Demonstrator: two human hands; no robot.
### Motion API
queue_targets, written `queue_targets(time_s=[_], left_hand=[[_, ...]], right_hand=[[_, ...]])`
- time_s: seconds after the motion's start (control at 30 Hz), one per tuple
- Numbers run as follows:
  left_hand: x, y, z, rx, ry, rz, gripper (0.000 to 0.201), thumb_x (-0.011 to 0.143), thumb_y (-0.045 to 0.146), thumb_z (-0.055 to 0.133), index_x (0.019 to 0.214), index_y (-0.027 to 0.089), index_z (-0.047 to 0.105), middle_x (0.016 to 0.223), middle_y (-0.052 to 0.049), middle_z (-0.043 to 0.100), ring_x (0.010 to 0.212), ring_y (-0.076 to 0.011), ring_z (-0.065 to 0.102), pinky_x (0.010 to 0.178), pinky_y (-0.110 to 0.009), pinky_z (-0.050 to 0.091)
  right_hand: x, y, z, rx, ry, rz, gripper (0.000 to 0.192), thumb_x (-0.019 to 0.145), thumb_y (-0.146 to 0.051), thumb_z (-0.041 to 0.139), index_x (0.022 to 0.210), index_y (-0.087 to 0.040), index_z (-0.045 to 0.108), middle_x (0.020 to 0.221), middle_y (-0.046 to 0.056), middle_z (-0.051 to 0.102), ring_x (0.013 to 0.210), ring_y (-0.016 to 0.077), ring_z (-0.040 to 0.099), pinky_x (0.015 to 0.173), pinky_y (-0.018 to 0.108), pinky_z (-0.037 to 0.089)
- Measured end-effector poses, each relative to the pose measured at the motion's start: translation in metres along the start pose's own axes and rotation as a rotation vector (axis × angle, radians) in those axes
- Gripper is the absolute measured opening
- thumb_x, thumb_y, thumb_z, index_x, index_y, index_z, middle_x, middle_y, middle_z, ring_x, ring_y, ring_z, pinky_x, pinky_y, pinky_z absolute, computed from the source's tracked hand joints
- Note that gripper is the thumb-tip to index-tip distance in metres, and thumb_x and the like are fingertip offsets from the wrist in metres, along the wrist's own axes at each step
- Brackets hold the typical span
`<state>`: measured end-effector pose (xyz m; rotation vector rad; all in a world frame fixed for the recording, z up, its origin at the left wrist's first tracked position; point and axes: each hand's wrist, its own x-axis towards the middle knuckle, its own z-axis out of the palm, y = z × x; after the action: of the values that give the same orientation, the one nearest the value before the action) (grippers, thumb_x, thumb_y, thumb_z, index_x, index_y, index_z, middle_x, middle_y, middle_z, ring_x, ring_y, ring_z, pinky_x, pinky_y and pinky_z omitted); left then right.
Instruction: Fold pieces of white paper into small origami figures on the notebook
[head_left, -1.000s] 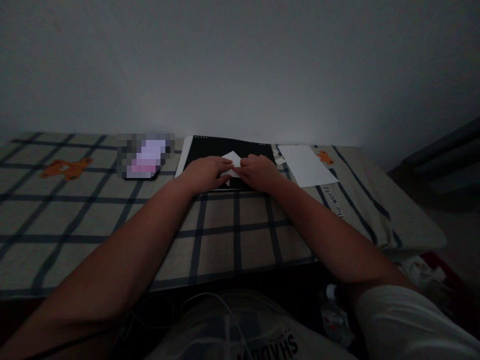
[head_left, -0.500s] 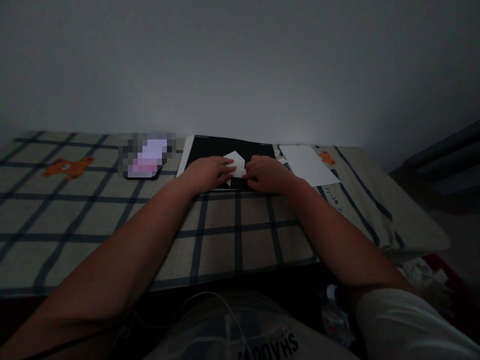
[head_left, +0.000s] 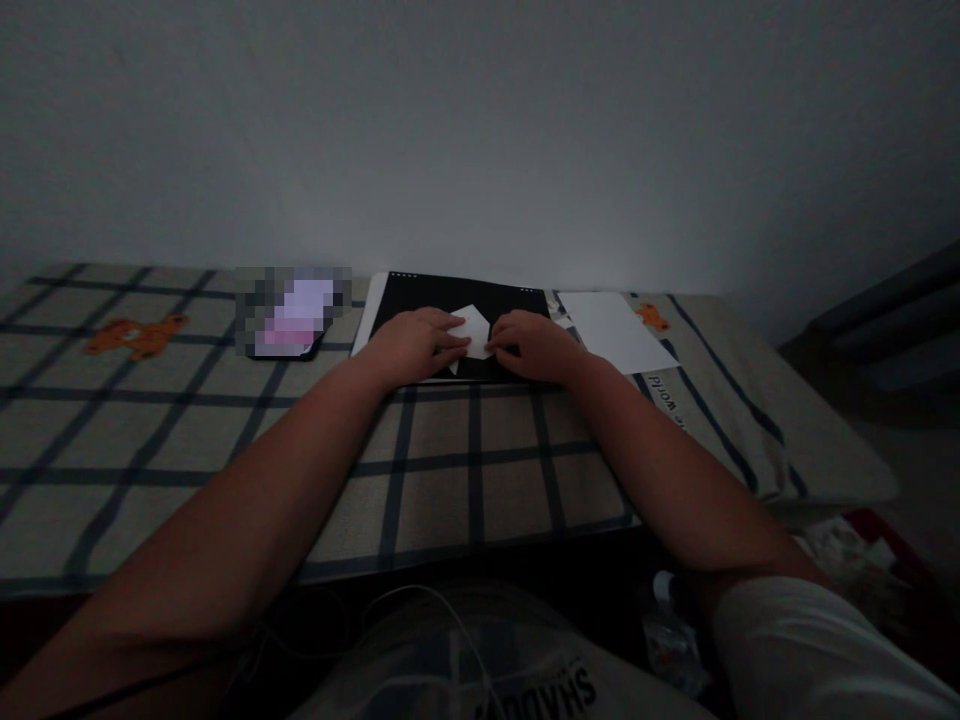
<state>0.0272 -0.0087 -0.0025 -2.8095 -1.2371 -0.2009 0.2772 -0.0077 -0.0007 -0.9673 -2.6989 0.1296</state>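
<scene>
Left hand (head_left: pixel 411 343) and right hand (head_left: pixel 534 345) press flat, holding the partly folded white paper (head_left: pixel 472 331) between them, folding seemingly unfinished.

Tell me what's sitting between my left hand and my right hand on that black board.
A small folded white paper lies between the left hand and right hand, both touching it, on the black board. The head view shows this.

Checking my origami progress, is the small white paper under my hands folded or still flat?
Folded: the small white paper shows angled, pointed edges, unlike the flat sheet.
</scene>
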Motion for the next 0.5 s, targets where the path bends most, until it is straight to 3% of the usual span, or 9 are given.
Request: queue_targets(time_s=[0.17, 0.33, 0.5], left_hand=[[0.001, 0.006, -0.003, 0.035, 0.084, -0.065, 0.039, 0.104, 0.043, 0.049, 0.106, 0.024, 0.083, 0.132, -0.005, 0.074, 0.124, -0.0305, 0.060, 0.098, -0.043, 0.049], [0.001, 0.007, -0.004, 0.019, 0.070, -0.088, 0.035, 0.103, 0.040, 0.052, 0.112, 0.023, 0.081, 0.125, -0.005, 0.077, 0.118, -0.0271, 0.065, 0.099, -0.041, 0.050], [0.001, 0.004, -0.002, -0.011, 0.063, -0.081, 0.036, 0.102, 0.039, 0.054, 0.121, 0.021, 0.079, 0.128, -0.005, 0.076, 0.120, -0.0245, 0.068, 0.103, -0.037, 0.051]], right_hand=[[0.001, -0.008, 0.007, 0.083, 0.042, -0.083, 0.027, 0.092, -0.019, 0.057, 0.103, -0.015, 0.081, 0.108, 0.013, 0.077, 0.102, 0.0249, 0.065, 0.093, 0.039, 0.048], [0.003, -0.014, 0.009, 0.223, 0.077, -0.158, 0.027, 0.095, -0.021, 0.056, 0.101, -0.019, 0.082, 0.103, 0.009, 0.080, 0.100, 0.0223, 0.070, 0.094, 0.038, 0.050], [0.003, 0.001, 0.012, 0.177, 0.173, -0.026, 0.026, 0.095, -0.022, 0.058, 0.107, -0.018, 0.080, 0.110, 0.011, 0.080, 0.105, 0.0248, 0.070, 0.096, 0.042, 0.051]])
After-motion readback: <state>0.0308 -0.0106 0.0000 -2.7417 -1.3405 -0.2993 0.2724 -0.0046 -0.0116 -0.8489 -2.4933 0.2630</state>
